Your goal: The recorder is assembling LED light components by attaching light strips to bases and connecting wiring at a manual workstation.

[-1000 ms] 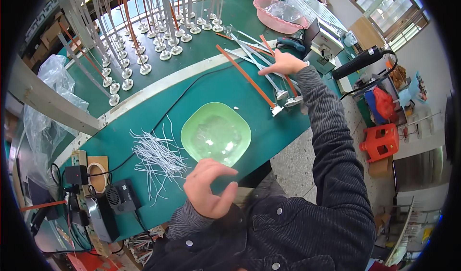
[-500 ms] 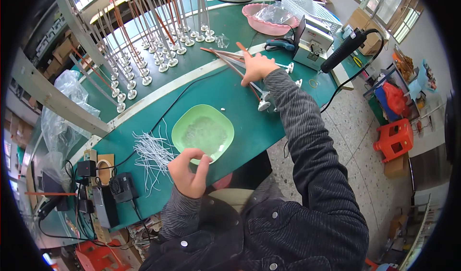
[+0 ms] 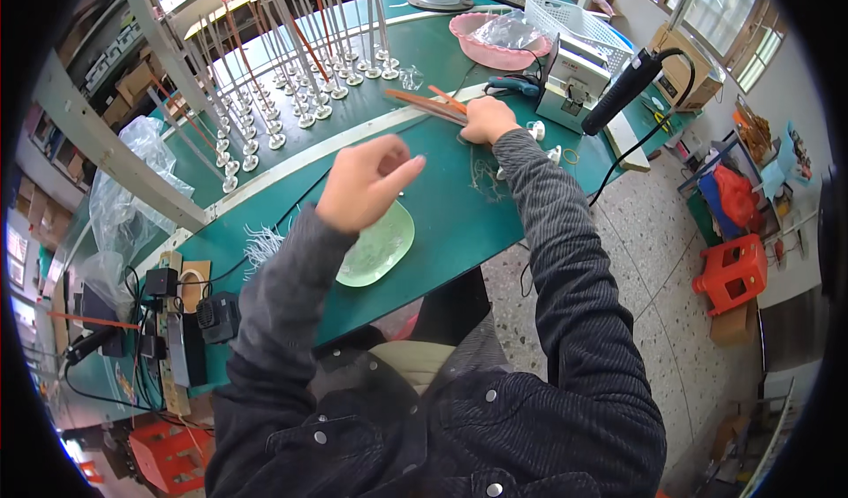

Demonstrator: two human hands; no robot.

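My right hand (image 3: 488, 120) is closed round a small bundle of thin flat strips (image 3: 430, 103), brown and greyish, lying toward the far side of the green table. White round bases (image 3: 536, 131) show just to the right of this hand, and some tangled clear material (image 3: 484, 178) lies below it. My left hand (image 3: 364, 184) hovers above the table with curled fingers and the thumb close to them. Whatever it may pinch is too small to make out. Under its wrist sits a light green bowl (image 3: 382, 249), partly covered by the forearm.
White ties (image 3: 263, 246) lie left of the bowl. Many rods on round silver bases (image 3: 306, 120) stand at the back left, behind a white rail. A pink basin (image 3: 481, 49), a white-grey machine (image 3: 574, 83) and a black cylindrical tool (image 3: 623, 92) stand at the back right.
My left hand has risen from the bowl's near edge and moved up and forward. My right hand has gone from spread fingers to closed round the strips, whose spread has narrowed.
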